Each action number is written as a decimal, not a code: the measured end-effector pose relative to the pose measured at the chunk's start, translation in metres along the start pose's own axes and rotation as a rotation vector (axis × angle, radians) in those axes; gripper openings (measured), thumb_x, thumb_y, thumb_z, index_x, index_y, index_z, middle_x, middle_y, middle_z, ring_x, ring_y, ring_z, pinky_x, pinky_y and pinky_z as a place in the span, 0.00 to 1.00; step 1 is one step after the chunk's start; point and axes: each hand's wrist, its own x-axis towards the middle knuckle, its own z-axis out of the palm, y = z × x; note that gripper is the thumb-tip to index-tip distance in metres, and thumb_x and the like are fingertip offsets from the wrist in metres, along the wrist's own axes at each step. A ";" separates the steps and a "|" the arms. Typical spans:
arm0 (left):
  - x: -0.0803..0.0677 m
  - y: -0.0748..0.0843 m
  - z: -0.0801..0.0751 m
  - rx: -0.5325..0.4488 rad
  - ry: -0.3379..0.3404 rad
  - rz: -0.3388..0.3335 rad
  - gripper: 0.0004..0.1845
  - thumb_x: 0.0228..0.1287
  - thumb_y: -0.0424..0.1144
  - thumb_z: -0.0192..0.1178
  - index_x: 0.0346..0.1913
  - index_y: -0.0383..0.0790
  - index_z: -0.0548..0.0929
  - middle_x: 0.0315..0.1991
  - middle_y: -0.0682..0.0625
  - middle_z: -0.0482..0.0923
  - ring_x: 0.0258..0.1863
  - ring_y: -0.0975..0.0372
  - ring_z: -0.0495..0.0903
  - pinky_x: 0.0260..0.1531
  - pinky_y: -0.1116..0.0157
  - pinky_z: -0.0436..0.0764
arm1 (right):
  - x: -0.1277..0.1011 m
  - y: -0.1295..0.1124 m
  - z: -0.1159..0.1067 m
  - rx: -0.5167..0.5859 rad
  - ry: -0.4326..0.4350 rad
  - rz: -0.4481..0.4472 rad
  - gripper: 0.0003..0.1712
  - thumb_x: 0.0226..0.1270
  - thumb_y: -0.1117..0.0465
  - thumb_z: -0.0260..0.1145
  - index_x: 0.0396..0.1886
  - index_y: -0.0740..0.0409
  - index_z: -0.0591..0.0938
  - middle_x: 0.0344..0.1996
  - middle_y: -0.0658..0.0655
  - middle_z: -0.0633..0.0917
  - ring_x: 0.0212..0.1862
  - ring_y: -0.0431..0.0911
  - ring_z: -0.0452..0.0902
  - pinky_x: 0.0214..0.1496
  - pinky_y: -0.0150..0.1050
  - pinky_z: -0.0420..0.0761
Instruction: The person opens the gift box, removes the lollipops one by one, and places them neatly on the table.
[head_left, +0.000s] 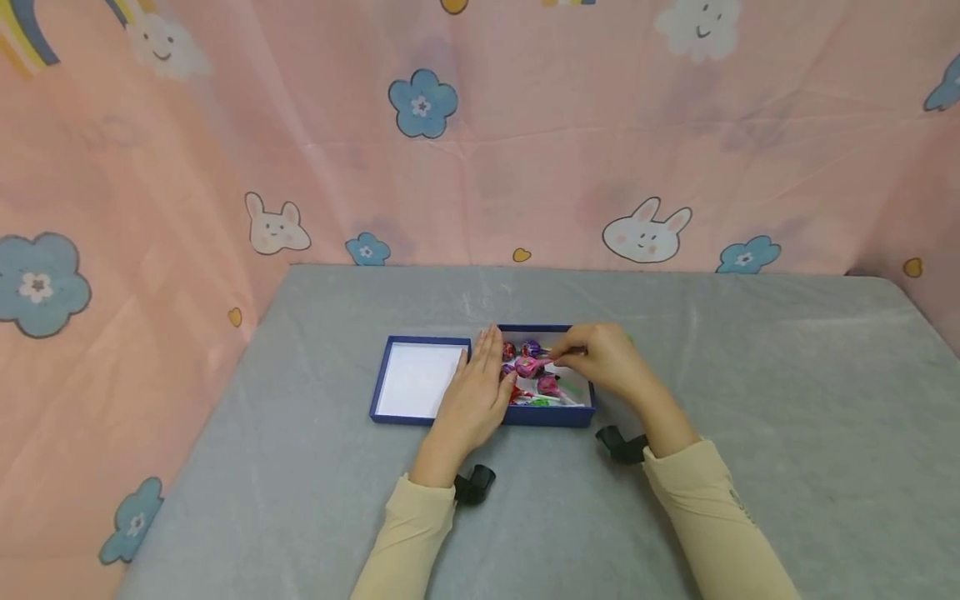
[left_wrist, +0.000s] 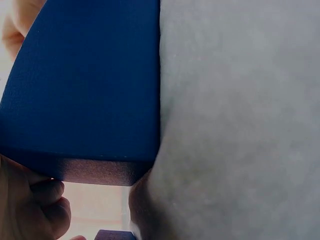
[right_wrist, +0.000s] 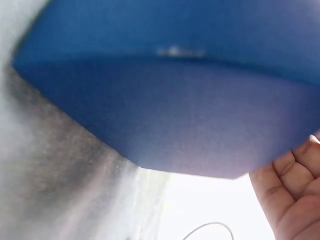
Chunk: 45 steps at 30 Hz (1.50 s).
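A pink lollipop (head_left: 529, 367) is in the blue box (head_left: 551, 417), toward its left half, its stick pointing right; whether it is lifted off the sweets beneath, I cannot tell; the right hand (head_left: 603, 357) pinches the stick between thumb and fingertips, reaching in over the box's right side; around it lie other wrapped sweets, a purple lollipop (head_left: 531, 348) just on the far side, a second pink lollipop (head_left: 549, 384) nearer and to the right, a green sweet (head_left: 540, 402) by the near wall; the left hand (head_left: 474, 390) lies along the box's left end and hides it, fingers straight and together, thumb apart from them, holding nothing that shows; to the left, just beside, a shallow blue tray (head_left: 418, 379) with a white inside lies open side up, its right part behind the left hand; box and tray rest on the grey desk (head_left: 300, 450); a black wrist device (head_left: 476, 485) shows by the left cuff; beyond the desk hangs a pink patterned cloth (head_left: 525, 183).
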 end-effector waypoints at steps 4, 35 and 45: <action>0.000 0.001 -0.001 0.005 -0.011 -0.004 0.33 0.75 0.46 0.40 0.73 0.30 0.47 0.74 0.42 0.43 0.73 0.53 0.44 0.69 0.51 0.46 | -0.017 0.001 -0.002 0.112 0.111 0.091 0.04 0.54 0.74 0.69 0.28 0.64 0.87 0.27 0.57 0.85 0.33 0.49 0.81 0.35 0.43 0.81; 0.000 0.003 -0.001 -0.020 0.004 -0.014 0.33 0.75 0.45 0.40 0.73 0.29 0.47 0.74 0.40 0.43 0.73 0.52 0.44 0.69 0.52 0.47 | -0.052 0.033 -0.015 0.737 0.608 0.628 0.03 0.56 0.67 0.71 0.29 0.56 0.89 0.26 0.43 0.86 0.34 0.39 0.79 0.38 0.29 0.78; 0.000 0.004 0.002 -0.026 0.015 -0.004 0.32 0.75 0.44 0.41 0.72 0.28 0.48 0.74 0.40 0.44 0.73 0.51 0.46 0.69 0.52 0.48 | -0.059 0.047 -0.016 0.844 0.763 0.732 0.06 0.55 0.72 0.70 0.25 0.58 0.88 0.24 0.47 0.85 0.28 0.38 0.80 0.34 0.27 0.80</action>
